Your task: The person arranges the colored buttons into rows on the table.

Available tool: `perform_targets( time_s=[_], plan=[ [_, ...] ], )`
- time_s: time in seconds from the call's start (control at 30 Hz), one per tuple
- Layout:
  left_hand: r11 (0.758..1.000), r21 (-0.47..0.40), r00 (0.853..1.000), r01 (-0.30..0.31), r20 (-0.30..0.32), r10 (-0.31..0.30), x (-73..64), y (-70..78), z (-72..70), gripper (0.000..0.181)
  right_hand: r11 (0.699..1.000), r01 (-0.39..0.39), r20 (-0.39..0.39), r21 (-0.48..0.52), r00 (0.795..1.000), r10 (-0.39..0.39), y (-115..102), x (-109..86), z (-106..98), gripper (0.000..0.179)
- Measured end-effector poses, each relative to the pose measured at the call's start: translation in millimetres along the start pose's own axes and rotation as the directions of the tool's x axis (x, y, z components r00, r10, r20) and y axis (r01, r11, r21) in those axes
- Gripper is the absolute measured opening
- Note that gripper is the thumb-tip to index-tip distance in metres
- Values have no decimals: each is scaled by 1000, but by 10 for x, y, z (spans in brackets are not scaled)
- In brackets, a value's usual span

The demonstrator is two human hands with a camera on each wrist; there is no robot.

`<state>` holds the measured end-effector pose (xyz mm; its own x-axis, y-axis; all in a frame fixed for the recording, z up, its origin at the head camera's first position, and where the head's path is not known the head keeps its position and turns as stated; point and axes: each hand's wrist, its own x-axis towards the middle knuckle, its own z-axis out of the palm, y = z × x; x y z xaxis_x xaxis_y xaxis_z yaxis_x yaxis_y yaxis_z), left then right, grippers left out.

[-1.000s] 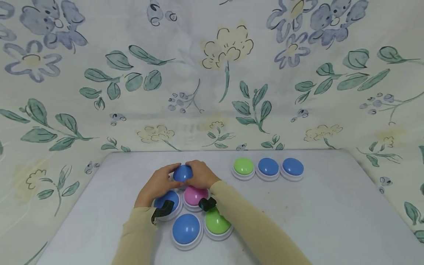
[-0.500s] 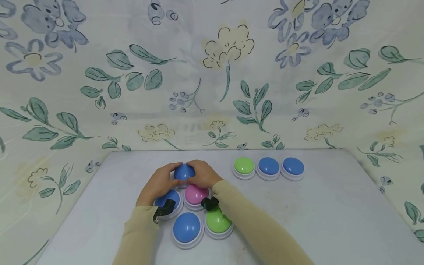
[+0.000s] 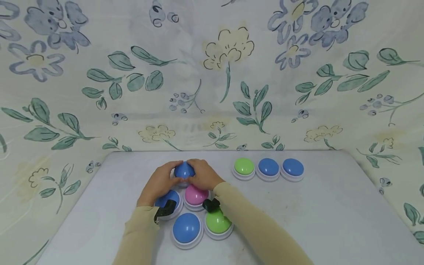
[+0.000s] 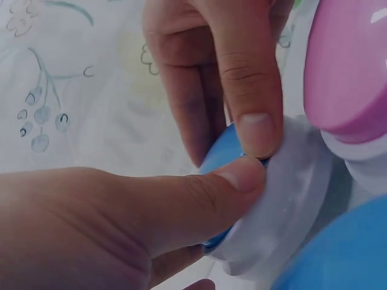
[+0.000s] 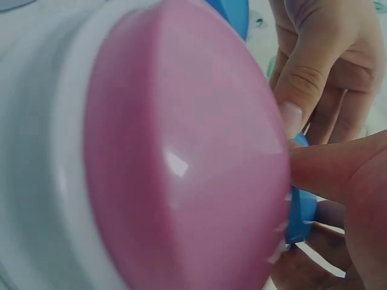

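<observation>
A blue dome push button (image 3: 184, 170) with a white base sits at the back of a cluster. My left hand (image 3: 160, 183) grips its dome from the left, my right hand (image 3: 204, 176) from the right. In the left wrist view both thumbs press side by side at the near lower edge of the blue dome, where it meets the white base (image 4: 281, 199). The other fingers reach around its far side, partly hidden. Just in front stands a pink dome button (image 3: 196, 195), which covers much of the right wrist view.
Nearer me are a blue button (image 3: 168, 199) partly under the left wrist, another blue button (image 3: 186, 228) and a green one (image 3: 217, 222). At the back right, a green button (image 3: 244, 166) and two blue ones stand in a row on the white table (image 3: 298, 213). A floral cloth hangs behind.
Both hands keep their hold on the rear blue button and have shifted very slightly away from me. The other buttons have stayed in place.
</observation>
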<state>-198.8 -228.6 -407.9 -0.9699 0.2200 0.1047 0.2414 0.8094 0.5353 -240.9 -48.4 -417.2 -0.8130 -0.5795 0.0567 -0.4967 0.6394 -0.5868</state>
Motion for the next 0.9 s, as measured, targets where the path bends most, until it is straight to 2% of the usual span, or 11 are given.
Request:
perform_targets(
  time_s=[0.3,0.63,0.9],
  plan=[
    [998,-1,997,-56,-60,56,21,105,10,59,999,27,-48,-41,998,-29,35,-65,-90,61],
    [997,5,994,-83,-70,83,43,206,36,61,995,43,-92,-91,994,-51,67,-199,-160,60],
    [994,18,992,-108,-60,109,104,287,101,60,996,66,-108,-60,992,-72,147,-309,-221,62]
  ],
)
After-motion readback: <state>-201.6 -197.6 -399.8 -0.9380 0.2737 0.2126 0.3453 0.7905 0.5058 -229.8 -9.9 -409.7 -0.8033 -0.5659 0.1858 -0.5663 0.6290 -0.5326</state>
